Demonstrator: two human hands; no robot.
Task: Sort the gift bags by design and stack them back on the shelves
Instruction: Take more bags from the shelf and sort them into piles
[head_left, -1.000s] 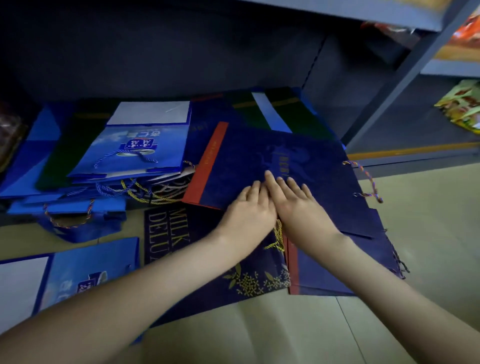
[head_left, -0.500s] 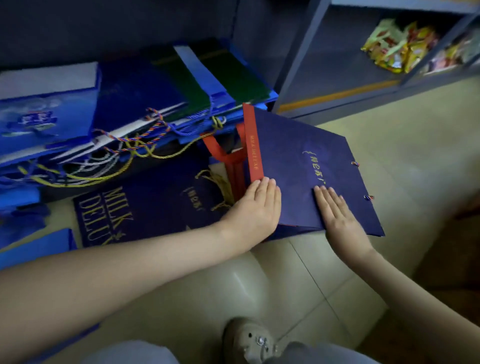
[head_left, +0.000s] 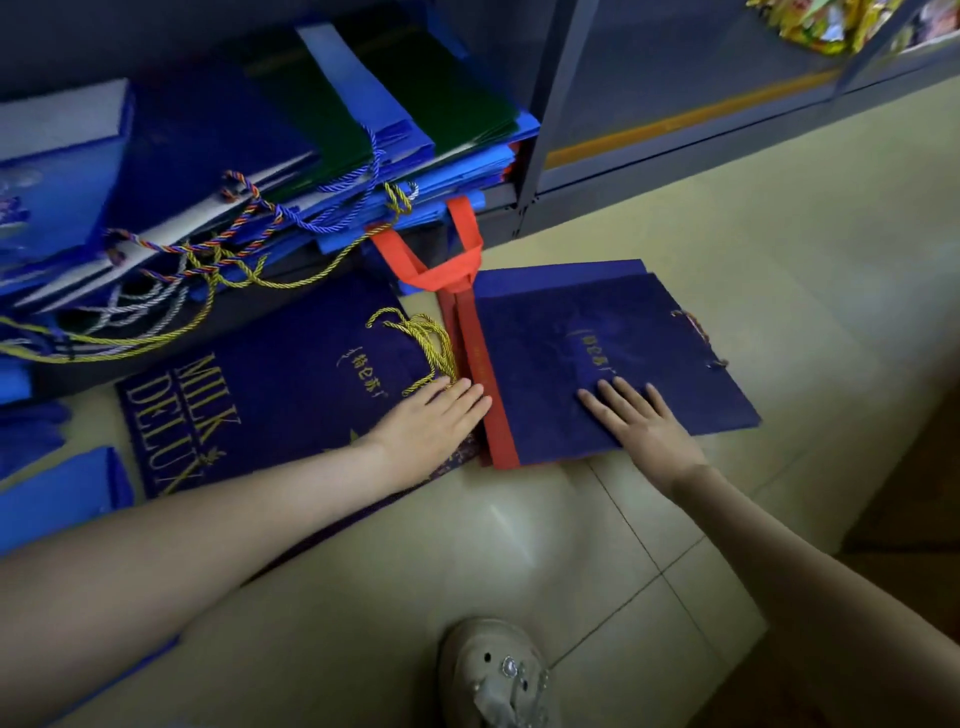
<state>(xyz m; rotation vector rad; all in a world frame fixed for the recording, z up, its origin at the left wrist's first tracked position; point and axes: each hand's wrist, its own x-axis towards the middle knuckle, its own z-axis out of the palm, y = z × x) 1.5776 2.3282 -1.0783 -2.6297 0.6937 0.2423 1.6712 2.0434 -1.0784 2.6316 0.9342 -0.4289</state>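
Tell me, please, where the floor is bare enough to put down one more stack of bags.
Bare tile lies right of the red-edged navy bag, between it and the shelf base, and in front of it, toward the shoe. The left is crowded: the MILK DELUXE bag, light blue bags and tangled cord handles lie there.

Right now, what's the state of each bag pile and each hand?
Navy paper gift bag with red edge strip: flat on floor, under right hand.
Navy MILK DELUXE paper bag: flat on floor, gold cords bunched.
Blue and green bag pile: on bottom shelf, handle cords hanging over edge.
Left hand: flat, fingertips at red strip.
Right hand: flat, fingers straight.
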